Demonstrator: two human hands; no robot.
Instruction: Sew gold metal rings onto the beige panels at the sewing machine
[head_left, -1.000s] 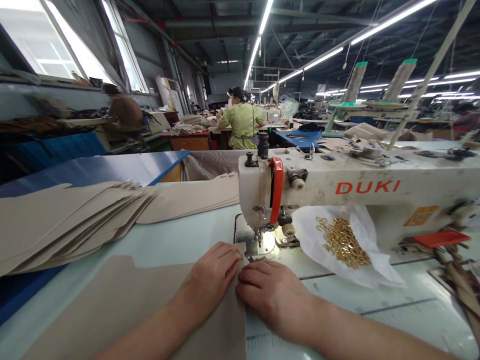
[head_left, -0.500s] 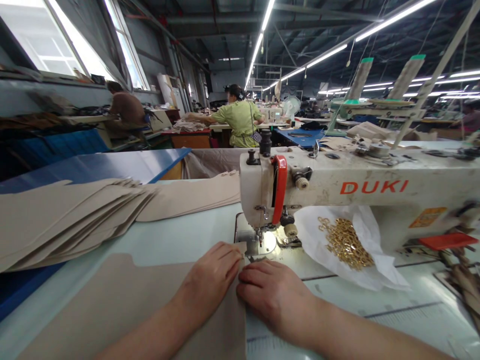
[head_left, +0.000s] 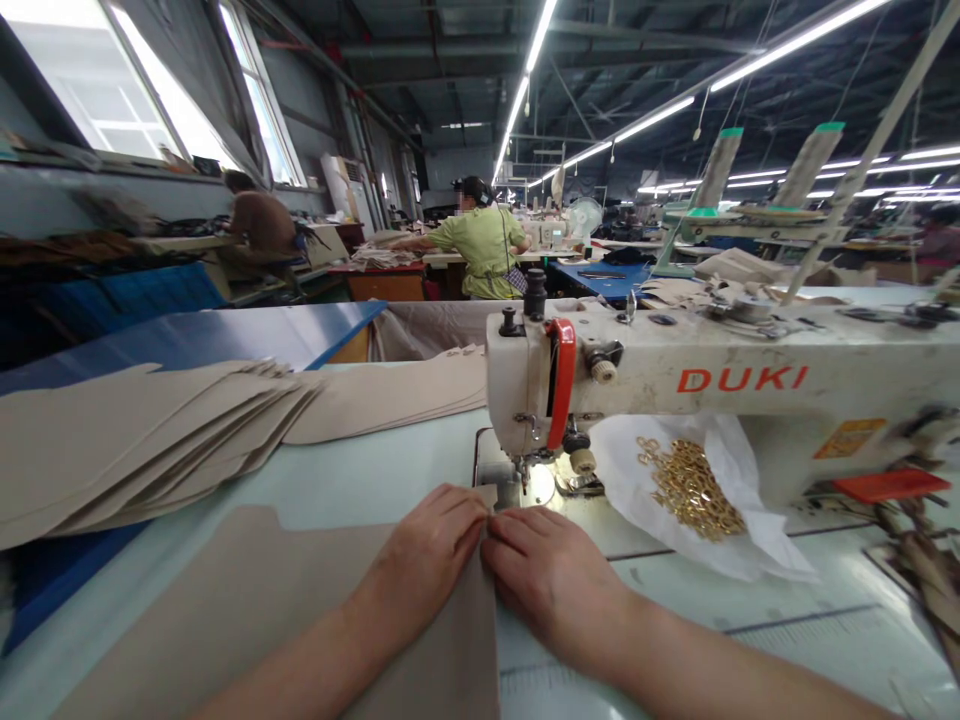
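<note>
A large beige cut panel (head_left: 315, 590), fabric or leather, lies flat in front of me, its right edge running towards the sewing machine (head_left: 645, 365). My left hand (head_left: 442, 530) rests on the panel's upper right corner, fingers curled and pinching near the edge. From the right, my right hand (head_left: 547, 565) meets it, its curled fingertips closed at that same edge. Fingertips of both hands touch or nearly touch, hiding what lies between them. Just beyond them are the lit needle plate (head_left: 538, 484) and the presser foot (head_left: 524, 470), apart from the fingers.
Stacked beige panels (head_left: 172, 440) lie at the left, with more panels (head_left: 390, 400) behind. Under the machine arm, white paper (head_left: 772, 545) holds many small gold metal pieces (head_left: 694, 490). A person in a green top (head_left: 484, 245) works farther back.
My right hand has moved slightly up and in against my left fingertips, covering a small dark bit that showed beside them. The view has shifted a little; the panel stays nearly in place.
</note>
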